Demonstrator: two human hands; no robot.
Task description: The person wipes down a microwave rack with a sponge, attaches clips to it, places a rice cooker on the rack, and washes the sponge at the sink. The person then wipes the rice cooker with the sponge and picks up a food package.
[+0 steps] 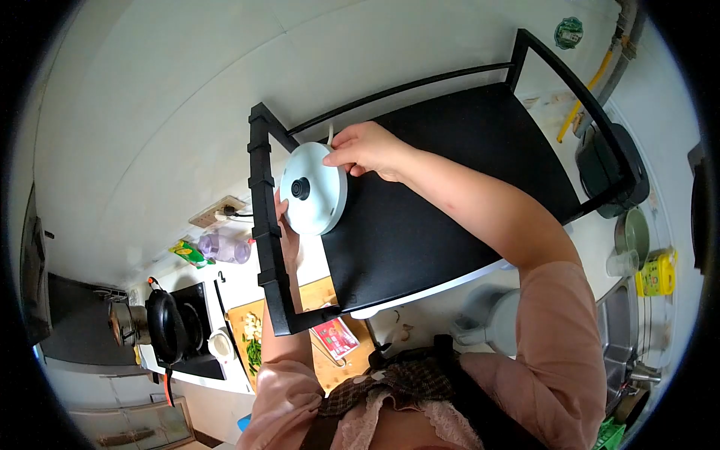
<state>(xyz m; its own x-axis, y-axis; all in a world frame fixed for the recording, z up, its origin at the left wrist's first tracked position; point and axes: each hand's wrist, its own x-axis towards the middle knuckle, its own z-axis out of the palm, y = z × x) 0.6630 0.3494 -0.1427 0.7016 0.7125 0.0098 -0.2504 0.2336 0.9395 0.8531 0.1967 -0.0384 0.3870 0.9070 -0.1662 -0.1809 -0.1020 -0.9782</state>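
Note:
A pale blue electric kettle base (316, 196), round with a black connector in its middle, is tilted up at the left end of a black rack shelf (442, 172). My right hand (369, 150) grips its upper right edge, thumb on the face, near a white cord (331, 133). My left hand (283, 225) reaches up behind the rack's black side frame (262, 180); its fingers hold the base's left edge, and part of the hand is hidden by the frame.
Below the rack, a white kettle (491, 322) stands on the counter. A cutting board (352, 367) carries chopped greens and a red packet (335, 337). A black pan (166, 326) sits on the stove at left. A wall socket (216, 212) holds a plug. A sink (619, 330) lies at right.

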